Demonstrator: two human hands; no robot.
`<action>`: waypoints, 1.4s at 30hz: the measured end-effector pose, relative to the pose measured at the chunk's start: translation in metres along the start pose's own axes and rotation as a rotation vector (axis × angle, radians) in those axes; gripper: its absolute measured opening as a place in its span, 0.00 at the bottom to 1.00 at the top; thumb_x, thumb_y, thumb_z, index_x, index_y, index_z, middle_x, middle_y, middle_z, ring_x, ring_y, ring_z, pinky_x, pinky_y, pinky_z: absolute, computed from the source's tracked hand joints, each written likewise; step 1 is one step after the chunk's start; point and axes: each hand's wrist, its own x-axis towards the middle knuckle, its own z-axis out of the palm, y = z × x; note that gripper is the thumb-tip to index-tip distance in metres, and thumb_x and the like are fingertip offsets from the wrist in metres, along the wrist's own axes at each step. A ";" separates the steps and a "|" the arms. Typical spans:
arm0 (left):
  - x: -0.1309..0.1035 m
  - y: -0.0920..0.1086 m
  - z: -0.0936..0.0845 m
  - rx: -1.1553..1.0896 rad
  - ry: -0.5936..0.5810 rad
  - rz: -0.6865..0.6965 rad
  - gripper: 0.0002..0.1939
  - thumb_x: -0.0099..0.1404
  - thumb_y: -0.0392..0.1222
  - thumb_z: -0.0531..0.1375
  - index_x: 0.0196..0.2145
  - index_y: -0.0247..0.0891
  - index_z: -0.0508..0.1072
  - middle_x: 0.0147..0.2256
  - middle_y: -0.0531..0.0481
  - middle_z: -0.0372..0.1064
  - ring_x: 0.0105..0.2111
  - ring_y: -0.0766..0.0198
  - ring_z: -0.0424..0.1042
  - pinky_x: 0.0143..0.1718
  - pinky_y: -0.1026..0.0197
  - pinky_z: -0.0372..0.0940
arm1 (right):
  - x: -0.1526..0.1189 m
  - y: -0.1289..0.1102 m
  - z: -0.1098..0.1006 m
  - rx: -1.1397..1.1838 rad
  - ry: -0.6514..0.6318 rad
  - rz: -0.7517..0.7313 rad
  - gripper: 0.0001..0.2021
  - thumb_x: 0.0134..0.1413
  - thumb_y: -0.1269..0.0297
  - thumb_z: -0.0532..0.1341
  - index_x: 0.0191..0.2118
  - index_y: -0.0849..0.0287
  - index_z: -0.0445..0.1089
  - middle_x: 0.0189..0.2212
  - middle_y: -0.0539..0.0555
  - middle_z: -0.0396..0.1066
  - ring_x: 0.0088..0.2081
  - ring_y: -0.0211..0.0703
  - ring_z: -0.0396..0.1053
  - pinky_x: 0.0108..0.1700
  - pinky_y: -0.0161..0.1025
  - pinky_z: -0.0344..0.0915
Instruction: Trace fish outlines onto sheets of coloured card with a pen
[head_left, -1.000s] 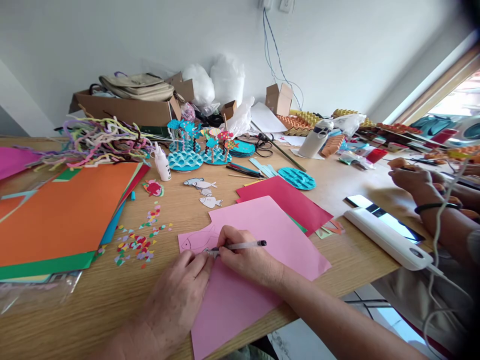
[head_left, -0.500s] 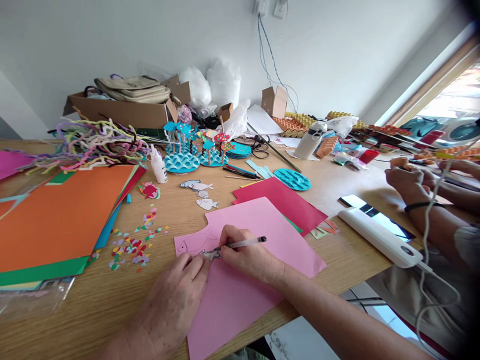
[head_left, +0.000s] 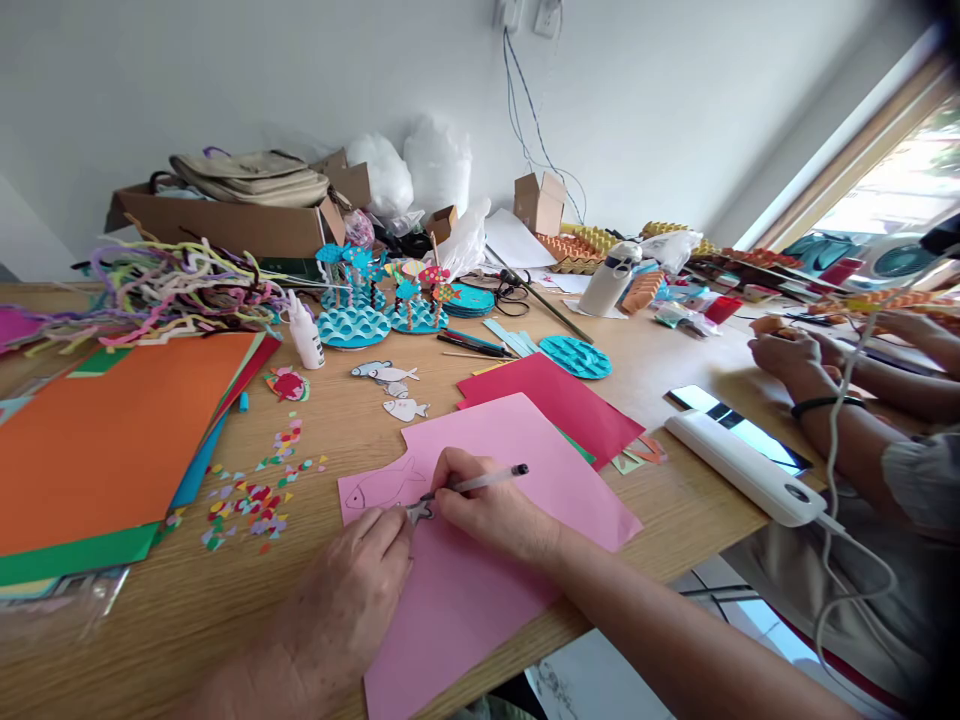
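On the pink sheet (head_left: 480,600), my right hand (head_left: 487,505) grips a pen (head_left: 491,479), its tip at a small fish cutout (head_left: 420,511). Pressing that cutout against the sheet are the fingers of my left hand (head_left: 367,580), which partly cover it. A drawn fish outline (head_left: 386,484) lies on the pink paper just above my left fingers. Beyond the sheet rest several loose fish cutouts (head_left: 406,409). Red paper (head_left: 555,400) sits partly under the pink sheet's far edge.
Left are orange paper (head_left: 120,440), confetti (head_left: 259,510), pipe cleaners (head_left: 180,290) and a glue bottle (head_left: 306,335). Blue fish models (head_left: 354,325) stand farther back. At right lie a white device (head_left: 742,468) with a cable and a phone (head_left: 772,443), near another person's hands (head_left: 787,355).
The whole view has shifted slightly, so the table's things appear a little farther left. My hands keep nearly the same places on the pink sheet, with the pen still in my right hand.
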 end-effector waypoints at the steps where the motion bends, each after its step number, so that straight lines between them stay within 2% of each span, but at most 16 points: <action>1: 0.000 -0.001 -0.001 -0.015 -0.004 0.001 0.19 0.58 0.22 0.47 0.41 0.31 0.72 0.39 0.43 0.69 0.39 0.57 0.68 0.42 0.55 0.68 | 0.000 0.001 0.000 0.047 0.007 0.005 0.07 0.40 0.78 0.53 0.24 0.58 0.59 0.19 0.44 0.61 0.22 0.33 0.56 0.23 0.29 0.52; 5: 0.002 -0.002 -0.006 -0.068 -0.004 -0.017 0.18 0.60 0.24 0.49 0.45 0.31 0.70 0.39 0.42 0.69 0.39 0.57 0.69 0.41 0.55 0.69 | 0.000 0.002 0.000 0.056 0.016 0.018 0.07 0.39 0.78 0.53 0.24 0.58 0.59 0.19 0.44 0.61 0.22 0.33 0.55 0.22 0.29 0.51; 9: 0.005 -0.001 -0.008 -0.086 -0.033 -0.039 0.17 0.60 0.24 0.50 0.44 0.31 0.70 0.38 0.42 0.69 0.39 0.55 0.69 0.40 0.54 0.69 | 0.000 -0.002 0.001 -0.030 -0.004 0.012 0.08 0.39 0.79 0.54 0.24 0.58 0.60 0.20 0.45 0.62 0.22 0.33 0.56 0.23 0.29 0.52; 14: 0.007 0.000 -0.005 -0.078 -0.005 -0.061 0.16 0.61 0.25 0.50 0.44 0.34 0.70 0.39 0.43 0.68 0.38 0.57 0.69 0.39 0.56 0.69 | -0.001 -0.006 0.002 -0.125 -0.013 0.012 0.09 0.40 0.80 0.54 0.23 0.58 0.59 0.18 0.43 0.61 0.22 0.33 0.56 0.25 0.29 0.53; 26: 0.008 0.001 -0.003 -0.026 0.015 -0.046 0.15 0.60 0.25 0.50 0.41 0.34 0.71 0.38 0.43 0.67 0.36 0.57 0.67 0.37 0.56 0.68 | -0.003 -0.007 0.001 -0.198 0.010 0.020 0.08 0.41 0.79 0.54 0.24 0.57 0.59 0.20 0.45 0.62 0.23 0.34 0.59 0.25 0.30 0.53; 30: 0.007 0.001 -0.003 -0.018 -0.001 -0.055 0.15 0.60 0.26 0.51 0.42 0.35 0.71 0.38 0.45 0.67 0.36 0.58 0.67 0.38 0.57 0.68 | -0.004 -0.006 0.001 -0.214 0.022 0.012 0.08 0.40 0.79 0.54 0.24 0.57 0.58 0.19 0.45 0.61 0.23 0.34 0.58 0.24 0.30 0.53; 36: 0.009 0.000 -0.005 -0.053 -0.017 -0.052 0.15 0.60 0.25 0.52 0.44 0.31 0.70 0.38 0.43 0.66 0.36 0.56 0.67 0.37 0.55 0.68 | -0.004 0.000 0.001 -0.205 0.048 -0.023 0.08 0.40 0.78 0.53 0.25 0.57 0.58 0.18 0.43 0.59 0.21 0.33 0.56 0.23 0.29 0.51; 42: 0.010 0.001 -0.003 -0.073 -0.079 -0.085 0.17 0.61 0.26 0.52 0.47 0.34 0.68 0.39 0.45 0.66 0.38 0.57 0.67 0.40 0.55 0.67 | -0.008 0.002 0.004 -0.256 0.080 -0.061 0.08 0.40 0.78 0.53 0.25 0.57 0.57 0.18 0.43 0.59 0.21 0.33 0.56 0.24 0.30 0.51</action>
